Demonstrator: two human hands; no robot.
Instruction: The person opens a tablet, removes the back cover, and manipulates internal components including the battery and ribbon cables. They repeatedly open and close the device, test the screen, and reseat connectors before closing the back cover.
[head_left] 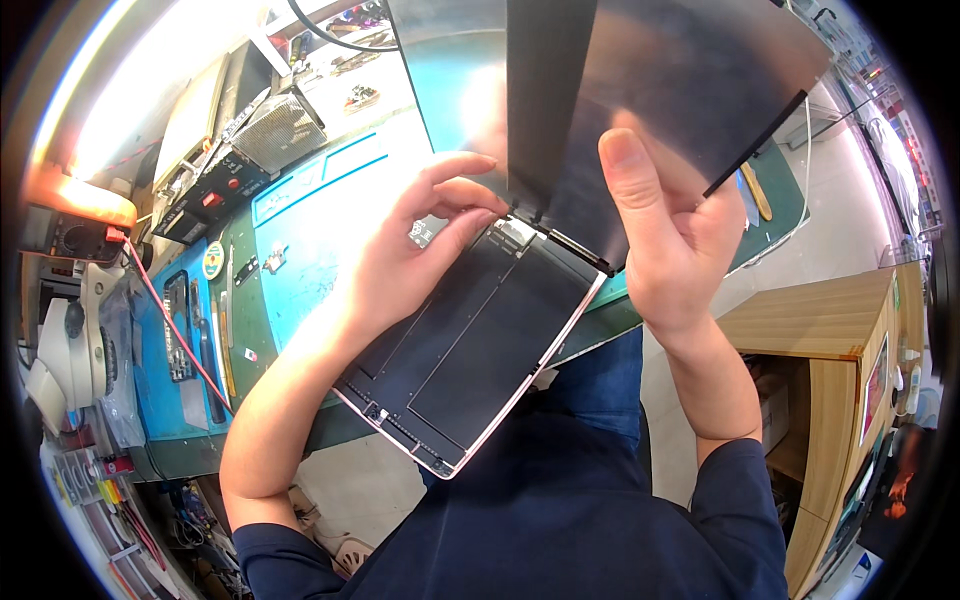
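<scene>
An opened tablet's housing (pixel 500 330) lies slanted at the table's near edge, its black batteries and a metal rim showing. Above its far end, the display panel (pixel 650 90) is raised with its shiny back toward me, a dark band running down it. My right hand (pixel 665 225) grips the panel's right side, thumb against the back. At the joint between panel and housing, my left hand (pixel 430 230) pinches thumb and fingers together by a small metal-covered connector area (pixel 512 234). What sits between those fingertips is hidden.
A blue work mat (pixel 300 250) covers part of the green table. To the left are a boxy bench device (pixel 215 195), an orange-cased meter (pixel 85 215), a red cable (pixel 170 320) and several slim tools (pixel 225 330). A wooden cabinet (pixel 810 310) stands at right.
</scene>
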